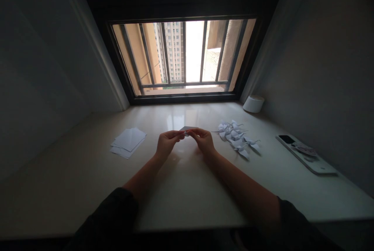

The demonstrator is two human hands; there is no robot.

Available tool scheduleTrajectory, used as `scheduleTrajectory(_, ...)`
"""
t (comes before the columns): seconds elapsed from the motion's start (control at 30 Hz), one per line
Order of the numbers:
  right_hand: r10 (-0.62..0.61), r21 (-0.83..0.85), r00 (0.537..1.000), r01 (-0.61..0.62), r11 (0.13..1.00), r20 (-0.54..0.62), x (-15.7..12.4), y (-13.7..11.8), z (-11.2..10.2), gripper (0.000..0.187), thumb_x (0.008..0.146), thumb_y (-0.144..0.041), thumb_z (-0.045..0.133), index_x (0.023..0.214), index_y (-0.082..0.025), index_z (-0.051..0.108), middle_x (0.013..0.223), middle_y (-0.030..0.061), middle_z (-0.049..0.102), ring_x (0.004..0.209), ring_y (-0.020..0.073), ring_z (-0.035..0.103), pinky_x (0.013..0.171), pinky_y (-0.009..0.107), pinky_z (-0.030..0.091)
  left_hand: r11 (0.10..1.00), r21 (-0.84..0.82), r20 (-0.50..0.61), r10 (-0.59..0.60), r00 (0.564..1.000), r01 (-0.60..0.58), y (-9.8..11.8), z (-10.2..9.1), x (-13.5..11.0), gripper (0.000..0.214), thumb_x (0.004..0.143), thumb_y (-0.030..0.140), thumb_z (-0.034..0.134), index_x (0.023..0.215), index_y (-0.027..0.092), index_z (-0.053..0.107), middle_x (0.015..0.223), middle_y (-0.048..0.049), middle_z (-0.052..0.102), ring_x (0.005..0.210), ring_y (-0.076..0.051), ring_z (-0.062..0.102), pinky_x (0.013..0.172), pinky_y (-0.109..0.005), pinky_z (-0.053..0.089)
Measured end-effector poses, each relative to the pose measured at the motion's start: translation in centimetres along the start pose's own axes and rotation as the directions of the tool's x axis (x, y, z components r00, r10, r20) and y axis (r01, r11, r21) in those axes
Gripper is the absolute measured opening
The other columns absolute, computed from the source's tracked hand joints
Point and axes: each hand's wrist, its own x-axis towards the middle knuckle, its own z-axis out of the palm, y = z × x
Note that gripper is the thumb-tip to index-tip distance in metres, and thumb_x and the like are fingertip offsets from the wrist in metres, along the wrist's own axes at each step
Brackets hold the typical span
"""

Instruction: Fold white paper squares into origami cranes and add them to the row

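Both hands meet over the middle of a pale stone sill [181, 188]. My left hand [167, 143] and my right hand [203, 140] pinch a small folded piece of white paper [188, 129] between their fingertips, a little above the surface. A short stack of flat white paper sheets [127, 142] lies to the left of my left hand. To the right of my right hand lies a heap of several folded white paper cranes [237, 137].
A barred window [184, 54] closes the far side, with dark walls left and right. A white round container [253, 103] stands in the back right corner. A phone [305, 153] in a pale case lies along the right edge.
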Motion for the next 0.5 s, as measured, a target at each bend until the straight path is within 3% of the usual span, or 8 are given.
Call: scheduleTrajectory(0.5, -0.032, -0.094, 0.998, 0.028, 0.995, -0.044, -0.11, -0.07, -0.07, 0.016, 0.073, -0.036, 0.067, 0.079, -0.023, 0.073, 0.083, 0.0034, 0.073, 0.08, 0.022, 0.065, 0.075, 0.035, 0.049, 0.996, -0.016, -0.052, -0.093, 0.994, 0.092, -0.09, -0.17, 0.02, 0.034, 0.055, 0.036, 0.079, 0.082, 0.017, 0.074, 0.075, -0.0088, 0.072, 0.073, -0.021, 0.065, 0.065, -0.029, 0.045)
